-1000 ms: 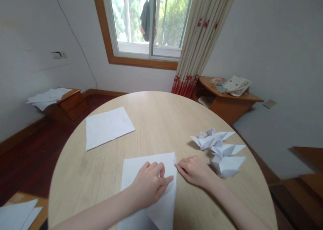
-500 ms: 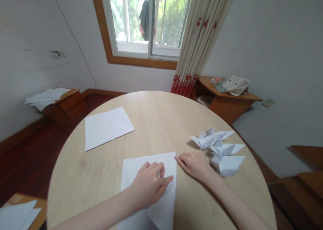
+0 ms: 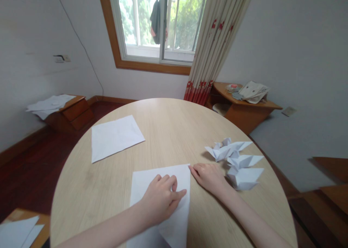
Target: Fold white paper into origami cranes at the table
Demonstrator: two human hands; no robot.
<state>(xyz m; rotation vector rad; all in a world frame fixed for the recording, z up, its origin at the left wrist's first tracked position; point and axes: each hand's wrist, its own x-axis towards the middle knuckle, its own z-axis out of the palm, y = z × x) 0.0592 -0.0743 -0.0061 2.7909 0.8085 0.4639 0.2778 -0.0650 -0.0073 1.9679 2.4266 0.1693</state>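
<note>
A folded white paper sheet [image 3: 144, 182] lies near the front of the round wooden table [image 3: 168, 128]. My left hand [image 3: 160, 197] rests on the sheet, fingers curled, with the forefinger pressing along its right edge. My right hand [image 3: 208, 176] lies on the table just right of the sheet, fingers together, its fingertips touching the sheet's upper right corner. Neither hand lifts the paper.
Several folded white paper shapes [image 3: 236, 159] sit close to my right hand. A flat white sheet [image 3: 114, 135] lies at the table's left. A low wooden cabinet with papers [image 3: 54, 104] stands at left, a corner shelf [image 3: 241, 99] at right, loose papers [image 3: 16, 231] bottom left.
My right hand has slid slightly up along the sheet's right edge to its top corner. My left hand stays put.
</note>
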